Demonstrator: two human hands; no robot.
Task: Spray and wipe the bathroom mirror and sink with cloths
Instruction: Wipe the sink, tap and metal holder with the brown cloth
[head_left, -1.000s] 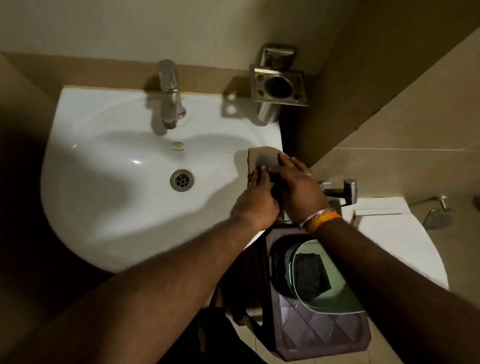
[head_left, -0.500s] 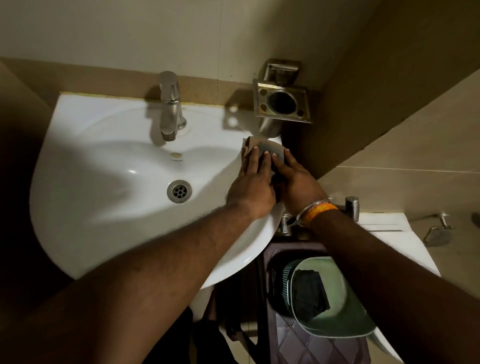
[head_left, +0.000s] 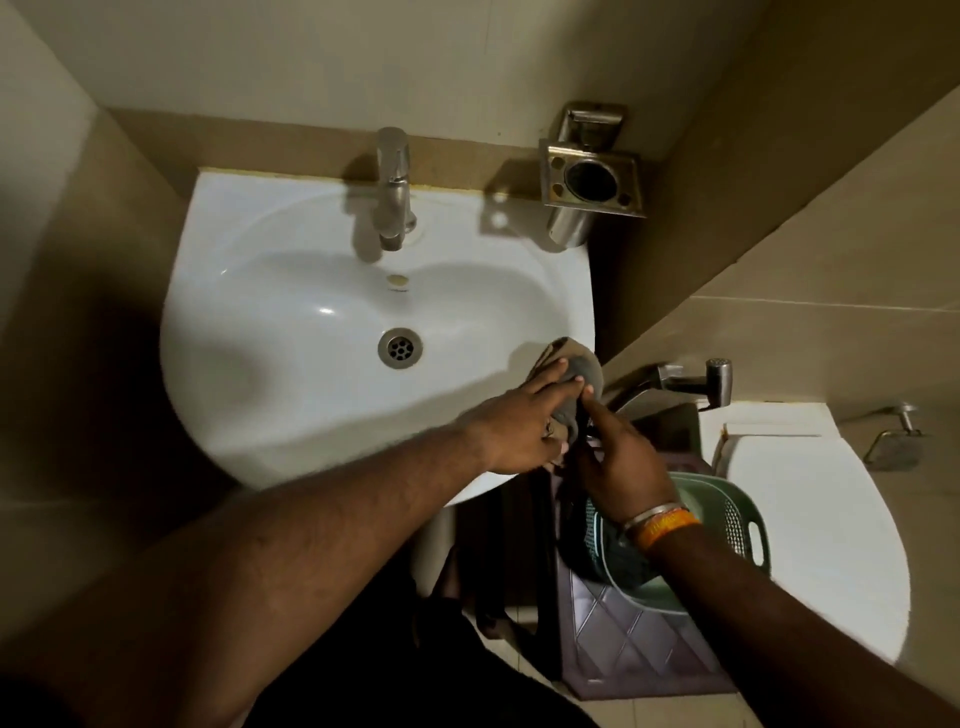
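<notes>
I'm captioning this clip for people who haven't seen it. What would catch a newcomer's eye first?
The white sink fills the middle, its steel tap at the back. At its right rim the left hand and right hand meet on a grey cloth. Below them sits a green basket.
</notes>
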